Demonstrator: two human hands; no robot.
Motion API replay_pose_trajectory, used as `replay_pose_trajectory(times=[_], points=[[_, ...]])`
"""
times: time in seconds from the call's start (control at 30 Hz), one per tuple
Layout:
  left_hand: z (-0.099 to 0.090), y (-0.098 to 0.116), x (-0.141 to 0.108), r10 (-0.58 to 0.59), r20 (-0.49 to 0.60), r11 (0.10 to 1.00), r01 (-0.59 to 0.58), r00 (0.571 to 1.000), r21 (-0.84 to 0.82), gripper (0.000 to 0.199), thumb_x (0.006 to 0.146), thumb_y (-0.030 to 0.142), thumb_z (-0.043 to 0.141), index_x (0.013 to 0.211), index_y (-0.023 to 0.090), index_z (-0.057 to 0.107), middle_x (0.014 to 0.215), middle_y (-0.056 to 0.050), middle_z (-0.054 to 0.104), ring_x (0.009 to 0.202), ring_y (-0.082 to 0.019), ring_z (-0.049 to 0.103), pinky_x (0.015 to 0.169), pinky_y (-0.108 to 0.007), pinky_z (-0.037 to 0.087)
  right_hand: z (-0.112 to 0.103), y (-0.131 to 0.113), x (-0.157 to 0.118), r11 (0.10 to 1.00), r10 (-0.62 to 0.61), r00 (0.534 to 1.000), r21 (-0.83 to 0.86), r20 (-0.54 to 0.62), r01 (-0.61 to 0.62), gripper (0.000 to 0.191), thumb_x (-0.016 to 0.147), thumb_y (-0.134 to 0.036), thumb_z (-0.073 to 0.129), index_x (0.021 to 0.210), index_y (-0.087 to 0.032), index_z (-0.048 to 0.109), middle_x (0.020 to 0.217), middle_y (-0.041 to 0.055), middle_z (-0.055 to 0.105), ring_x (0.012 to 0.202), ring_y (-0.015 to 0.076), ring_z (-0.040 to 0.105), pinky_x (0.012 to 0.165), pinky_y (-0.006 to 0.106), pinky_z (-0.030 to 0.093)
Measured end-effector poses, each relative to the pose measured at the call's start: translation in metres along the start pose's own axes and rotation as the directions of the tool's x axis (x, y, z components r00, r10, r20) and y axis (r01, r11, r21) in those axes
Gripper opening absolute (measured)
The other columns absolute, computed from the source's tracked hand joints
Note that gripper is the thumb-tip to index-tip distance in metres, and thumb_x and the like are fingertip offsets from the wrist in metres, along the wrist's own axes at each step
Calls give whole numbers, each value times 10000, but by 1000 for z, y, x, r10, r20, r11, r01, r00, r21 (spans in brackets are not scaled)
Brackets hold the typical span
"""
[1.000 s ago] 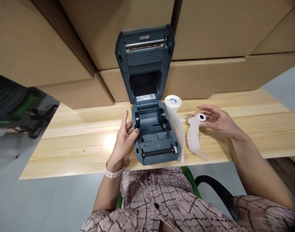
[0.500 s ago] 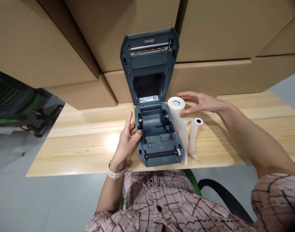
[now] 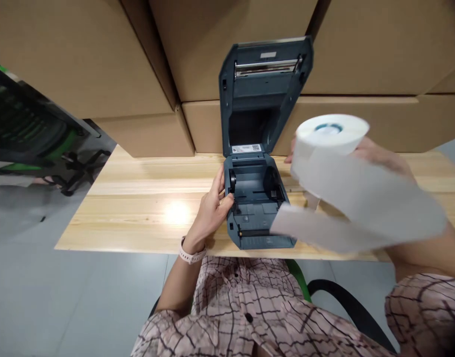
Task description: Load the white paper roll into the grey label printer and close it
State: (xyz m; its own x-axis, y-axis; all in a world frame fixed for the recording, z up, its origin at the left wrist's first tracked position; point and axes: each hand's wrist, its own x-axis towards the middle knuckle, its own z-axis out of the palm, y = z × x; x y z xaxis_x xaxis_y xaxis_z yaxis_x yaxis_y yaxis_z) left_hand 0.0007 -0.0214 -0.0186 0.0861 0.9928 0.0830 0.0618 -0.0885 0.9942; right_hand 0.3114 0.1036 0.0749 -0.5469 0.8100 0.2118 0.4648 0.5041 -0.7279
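- Paper roll (image 3: 305, 158), white, blue-rimmed core: half a second earlier it stands on the table beside the printer; now it is raised above and to the right of it, core facing up.
- Right hand (image 3: 381, 156), partly hidden: wrapped around the roll's far side, fingertips showing past its left edge, evidently bearing its weight. Thumb not visible.
- Loose strip (image 3: 394, 203), blurred: trails from the roll in a wide loop, being unsupported. Its end crosses the printer's front right corner in view; contact cannot be told.
- Printer (image 3: 245, 213), dark grey: on the table, near the front edge, within easy reach.
- Lid (image 3: 266, 91): swung up and back towards the cardboard boxes (image 3: 361, 44), leaving the bay exposed.
- Left hand (image 3: 212, 208): narrow grip on the printer's left side, thumb over the rim, fingers along the outer wall, apparently to steady it.
- Table (image 3: 138, 198), pale wood: supports the printer.
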Motion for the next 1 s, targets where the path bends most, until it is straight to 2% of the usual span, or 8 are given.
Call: replay_pose_trajectory(times=[0.03, 0.1, 0.27, 0.43, 0.57, 0.73, 0.87, 1.0], points=[[0, -1, 0, -3, -2, 1000, 3, 1000, -1, 841, 1036, 306, 582, 1773, 351, 181, 1758, -91, 460, 1566, -290, 529, 1327, -533, 379, 5, -14, 5, 998, -62, 988, -3, 140, 63, 763, 765, -838, 715, 1260, -257, 731, 1109, 80, 820, 937, 292, 768, 827, 436, 596], [0, -3, 1, -2, -4, 1000, 2, 1000, -7, 860, 1023, 327, 603, 1773, 353, 182, 1775, -83, 431, 1576, -302, 516, 1322, -544, 388, 21, -38, 19, 985, -149, 908, -24, 392, 172, 751, 689, -724, 853, 1249, -242, 721, 1158, 81, 800, 987, 301, 749, 866, 423, 588], [0, -7, 1, 3, -15, 1000, -3, 1000, 1, 887, 1008, 348, 622, 1775, 346, 176, 1757, -93, 460, 1560, -317, 531, 1286, -552, 434, 62, -63, 39, 915, -52, 827, -305, 560, 264, 593, 789, -639, 776, 1235, -254, 712, 1214, 95, 775, 1021, 333, 736, 828, 415, 523], [0, -7, 1, -17, -11, 1000, 17, 1000, -2, 867, 1014, 324, 584, 1778, 313, 173, 1747, -103, 474, 1542, -314, 553, 1265, -535, 456, 74, -62, 47, 856, 70, 804, -449, 591, 255, 515, 812, -637, 740, 1136, -238, 703, 1109, 96, 808, 905, 321, 732, 700, 355, 425], [0, -7, 2, 2, -14, 1000, -2, 1000, -8, 873, 979, 309, 623, 1765, 315, 244, 1713, -92, 522, 1548, -304, 546, 1287, -518, 435, 84, -52, 55, 859, 91, 777, -444, 623, 256, 595, 863, -753, 656, 1110, -214, 701, 1073, 123, 809, 856, 306, 727, 684, 351, 427], [0, -10, 3, 8, -28, 1000, -7, 1000, 21, 811, 980, 300, 619, 1738, 325, 332, 1698, -84, 542, 1528, -314, 564, 1291, -545, 427, 98, -38, 50, 816, 71, 834, -513, 548, 267, 688, 919, -759, 622, 1265, -171, 706, 1197, 203, 793, 978, 384, 744, 864, 491, 521], [1, -12, 3, 40, -31, 999, -40, 999, -5, 762, 996, 280, 601, 1720, 321, 368, 1721, -80, 514, 1538, -309, 555, 1308, -542, 419, 99, -41, 11, 838, -145, 902, -435, 406, 330, 623, 1031, -573, 596, 1505, -171, 624, 1506, 217, 678, 1357, 437, 647, 1134, 627, 483], [1, -14, 4, 62, -26, 998, -62, 998, 1, 723, 1002, 270, 597, 1698, 297, 405, 1709, -95, 529, 1531, -311, 564, 1306, -536, 432, 104, -51, -54, 796, -308, 866, -392, 393, 461, 550, 1141, -504, 446, 1577, -196, 580, 1662, 139, 574, 1537, 339, 549, 1239, 565, 489]])
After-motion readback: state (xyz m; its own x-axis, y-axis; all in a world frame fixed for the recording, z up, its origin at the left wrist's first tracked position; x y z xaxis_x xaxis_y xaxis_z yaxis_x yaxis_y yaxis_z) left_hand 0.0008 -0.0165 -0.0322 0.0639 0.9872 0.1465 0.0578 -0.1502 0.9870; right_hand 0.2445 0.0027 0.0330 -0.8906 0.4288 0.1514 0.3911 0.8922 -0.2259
